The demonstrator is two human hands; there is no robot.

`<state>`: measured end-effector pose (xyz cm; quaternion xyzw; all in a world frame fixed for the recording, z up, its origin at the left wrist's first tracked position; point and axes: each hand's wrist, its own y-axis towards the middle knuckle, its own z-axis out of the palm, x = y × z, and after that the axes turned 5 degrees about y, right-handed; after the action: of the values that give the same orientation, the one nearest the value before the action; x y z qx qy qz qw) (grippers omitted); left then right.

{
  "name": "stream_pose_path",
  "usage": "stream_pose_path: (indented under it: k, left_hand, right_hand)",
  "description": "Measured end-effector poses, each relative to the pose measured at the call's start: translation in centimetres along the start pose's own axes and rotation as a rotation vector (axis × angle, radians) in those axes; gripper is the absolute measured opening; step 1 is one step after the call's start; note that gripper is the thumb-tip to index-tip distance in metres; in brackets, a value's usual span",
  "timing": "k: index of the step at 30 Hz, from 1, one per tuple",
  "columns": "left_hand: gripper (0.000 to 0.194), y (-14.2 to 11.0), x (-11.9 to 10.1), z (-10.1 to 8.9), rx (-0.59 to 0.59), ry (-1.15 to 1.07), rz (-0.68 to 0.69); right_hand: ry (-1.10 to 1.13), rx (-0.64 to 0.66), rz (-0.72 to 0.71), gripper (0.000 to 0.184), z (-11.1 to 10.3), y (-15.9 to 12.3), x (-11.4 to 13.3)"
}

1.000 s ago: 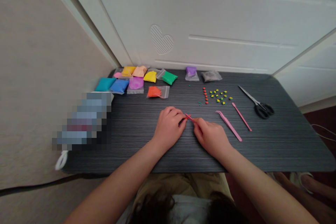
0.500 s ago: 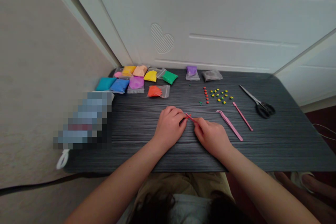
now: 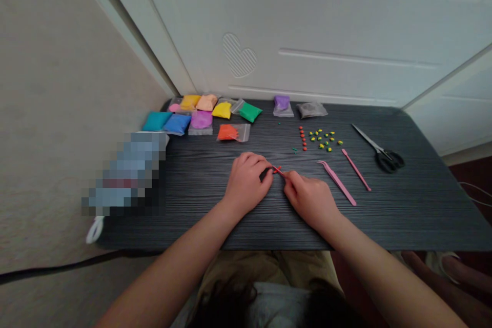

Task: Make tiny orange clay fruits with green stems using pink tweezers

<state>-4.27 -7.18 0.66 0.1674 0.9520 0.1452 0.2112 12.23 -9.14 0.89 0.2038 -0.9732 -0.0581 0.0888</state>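
My right hand (image 3: 309, 196) grips a thin pink clay modelling tool (image 3: 280, 171), its tip angled to the upper left. Under the tool lies a small orange-red clay strip (image 3: 278, 169). The curled fingers of my left hand (image 3: 246, 180) pinch the strip's left end, which they partly hide. Beyond my hands are a column of small orange-red clay pieces (image 3: 303, 136) and several yellow-and-green clay pieces (image 3: 321, 146). Thin green clay bits (image 3: 294, 150) lie nearer to me.
Pink tweezers (image 3: 338, 184), another pink tool (image 3: 356, 170) and black-handled scissors (image 3: 378, 151) lie to the right. Bagged clay lines the back, including orange (image 3: 228, 132), green (image 3: 249, 111) and purple (image 3: 282, 103). A blurred-out packet (image 3: 126, 171) sits at the left edge.
My left fingers have shifted slightly and a gap between thumb and fingers shows more. The pink tool stays on the clay strip. The view has moved a little.
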Motion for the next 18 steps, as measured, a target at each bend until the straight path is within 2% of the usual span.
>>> stream_pose_path:
  k: [18]
  left_hand:
    - [0.018,0.00,0.07,0.42,0.034,0.020,0.028]
  right_hand:
    - [-0.005,-0.012,0.044,0.019,-0.05,0.29,0.03]
